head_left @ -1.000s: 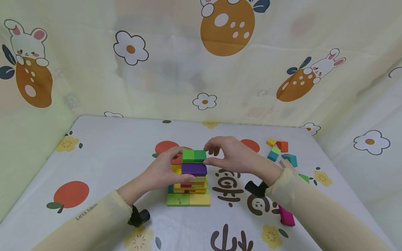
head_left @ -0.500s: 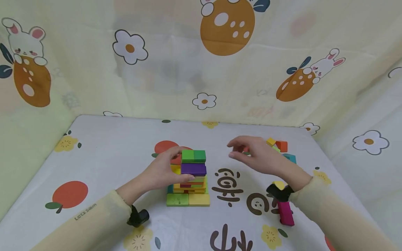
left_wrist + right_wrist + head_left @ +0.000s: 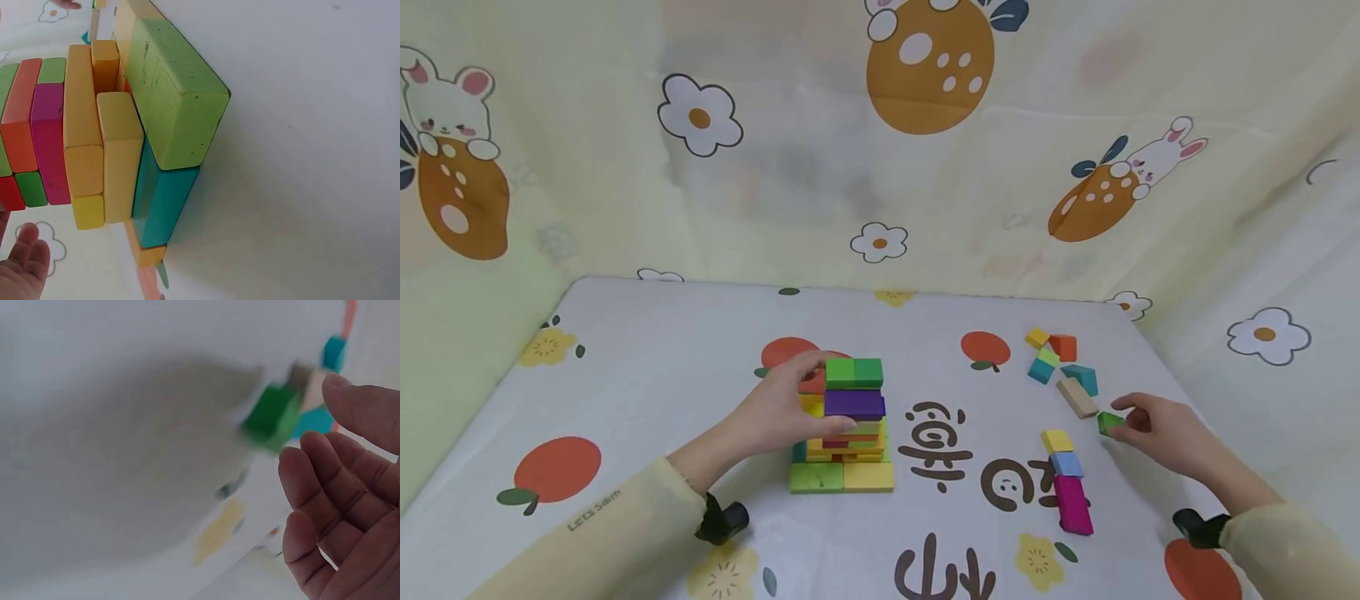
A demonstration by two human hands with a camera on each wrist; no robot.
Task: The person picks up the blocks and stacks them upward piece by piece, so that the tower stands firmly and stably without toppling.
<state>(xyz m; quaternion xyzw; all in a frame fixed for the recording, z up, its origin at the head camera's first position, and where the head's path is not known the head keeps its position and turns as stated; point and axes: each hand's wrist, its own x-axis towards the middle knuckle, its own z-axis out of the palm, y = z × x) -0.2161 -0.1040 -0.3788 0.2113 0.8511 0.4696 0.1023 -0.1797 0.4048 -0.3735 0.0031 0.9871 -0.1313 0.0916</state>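
Note:
A tower of colored wooden blocks (image 3: 850, 477) stands left of the table's middle, two green blocks (image 3: 853, 373) on top and a purple block (image 3: 853, 405) beneath them. My left hand (image 3: 767, 412) holds its upper part from the left, thumb in front and fingers behind. In the left wrist view, teal and light green blocks (image 3: 181, 112) form the base. Over at the right, my right hand (image 3: 1172, 437) reaches to a small green block (image 3: 1108, 423), thumb and fingers parted beside it. The right wrist view shows that green block (image 3: 273, 417) blurred, just beyond the fingertips.
Behind the green block lie a tan block (image 3: 1077, 397), a teal triangular block (image 3: 1081, 379), and an orange block (image 3: 1063, 347) among several small ones. Nearer, yellow (image 3: 1057, 441), blue (image 3: 1067, 464) and magenta (image 3: 1073, 505) blocks form a line. A patterned cloth covers the table.
The right hand has left the tower's top and moved right and nearer, down to the small green block. The left hand stays at the tower, which looks unchanged.

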